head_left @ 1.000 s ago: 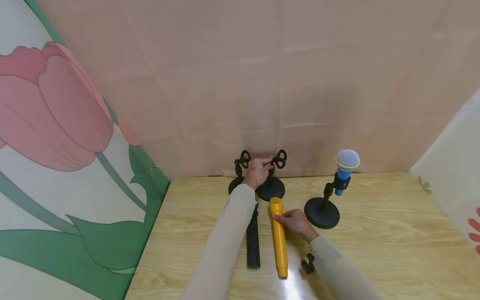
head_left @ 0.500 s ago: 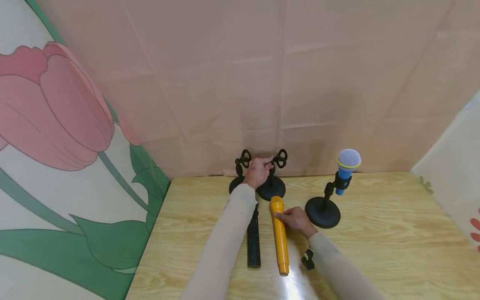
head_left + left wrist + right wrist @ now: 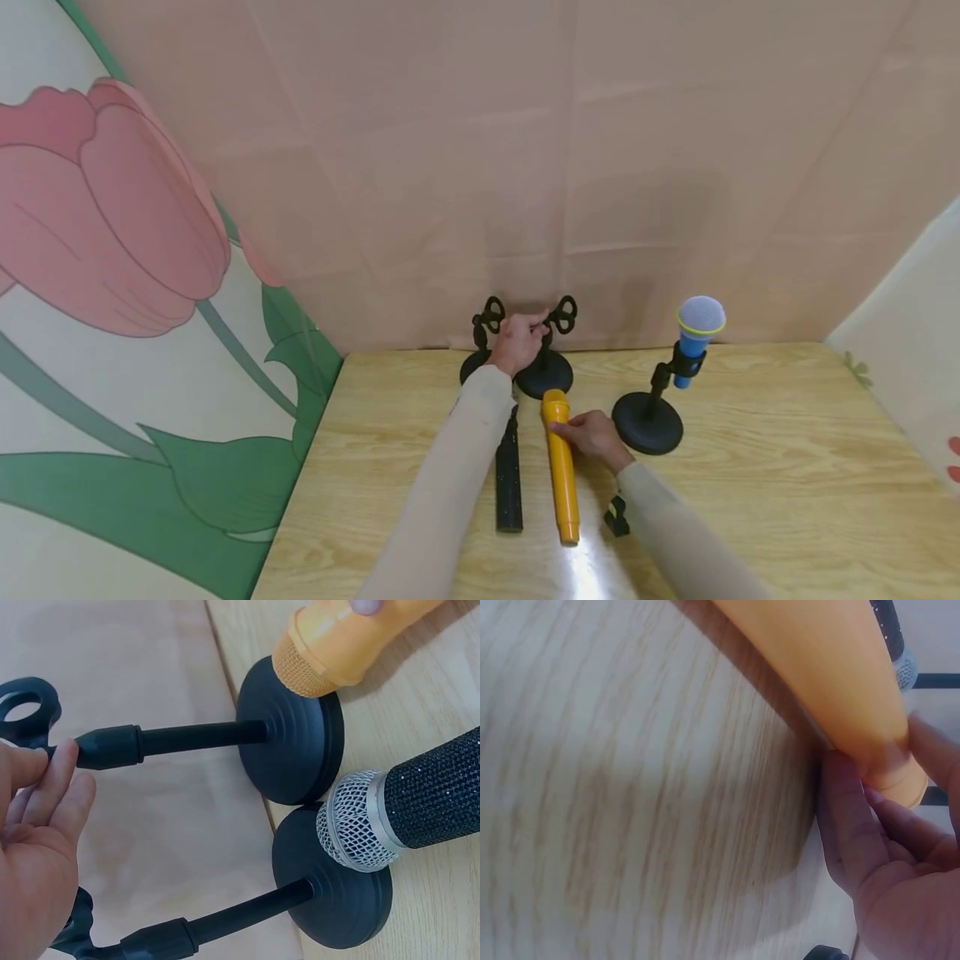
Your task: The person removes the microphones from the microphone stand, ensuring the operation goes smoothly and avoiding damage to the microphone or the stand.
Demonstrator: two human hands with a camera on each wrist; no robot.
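My left hand [image 3: 519, 343] is at the top of a black microphone stand [image 3: 546, 379] by the wall. In the left wrist view its thumb and fingers pinch the stand just under the ring-shaped clip [image 3: 39, 709]. A yellow microphone [image 3: 564, 479] lies lengthwise on the table, its head by that stand's base. Around its upper part, my right hand [image 3: 600, 437] has thumb on one side and fingers on the other. Left of it lies a black glittery microphone [image 3: 508, 492] with a silver mesh head [image 3: 356, 817], partly hidden by my left sleeve in the head view.
A second black stand [image 3: 330, 900] is close beside the first. To the right, a blue microphone [image 3: 699, 325] sits in the clip of a third stand [image 3: 647, 423]. A small black object [image 3: 617, 517] lies by my right sleeve. A cloth-covered wall [image 3: 420, 208] borders the table's back edge.
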